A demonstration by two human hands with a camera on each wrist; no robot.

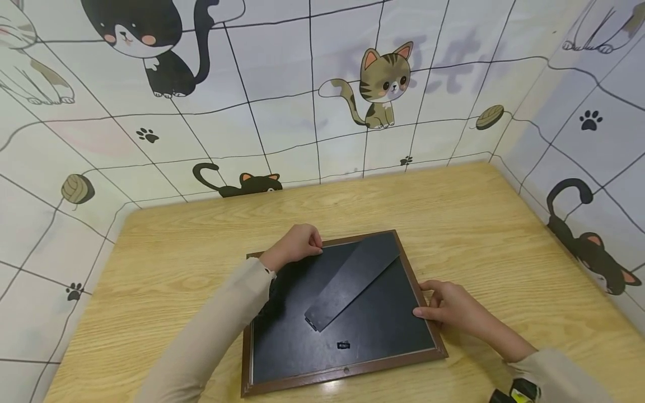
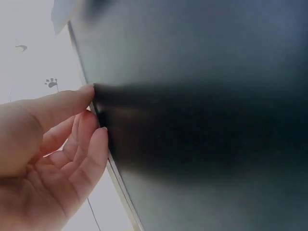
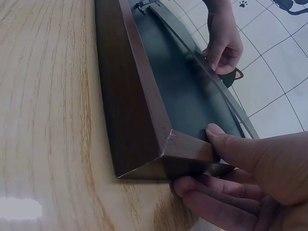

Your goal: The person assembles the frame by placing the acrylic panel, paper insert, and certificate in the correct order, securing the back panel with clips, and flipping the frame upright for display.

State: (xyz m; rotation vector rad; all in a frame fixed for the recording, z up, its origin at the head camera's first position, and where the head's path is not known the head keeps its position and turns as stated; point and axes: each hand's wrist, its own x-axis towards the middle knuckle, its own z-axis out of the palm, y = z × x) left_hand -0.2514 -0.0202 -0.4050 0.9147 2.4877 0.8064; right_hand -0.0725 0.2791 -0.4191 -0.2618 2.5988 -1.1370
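Observation:
A picture frame (image 1: 302,383) with a brown rim lies face down on the wooden table. Its black backing board (image 1: 388,319) faces up, and a flat black easel leg (image 1: 353,282) runs diagonally across it. My left hand (image 1: 298,244) is at the far edge; in the left wrist view its thumb (image 2: 79,98) and curled fingers pinch at the border of the board. On the right side, my right hand (image 1: 450,305) grips the rim, thumb on top and fingers underneath, close to a corner in the right wrist view. A small black fitting (image 1: 343,345) sits on the board's near part.
The pale wooden table (image 1: 166,268) extends around the frame. Cloth walls (image 1: 282,123) printed with cats and grid lines enclose its back, left and right sides. A black-and-yellow band (image 1: 521,392) shows at my right wrist.

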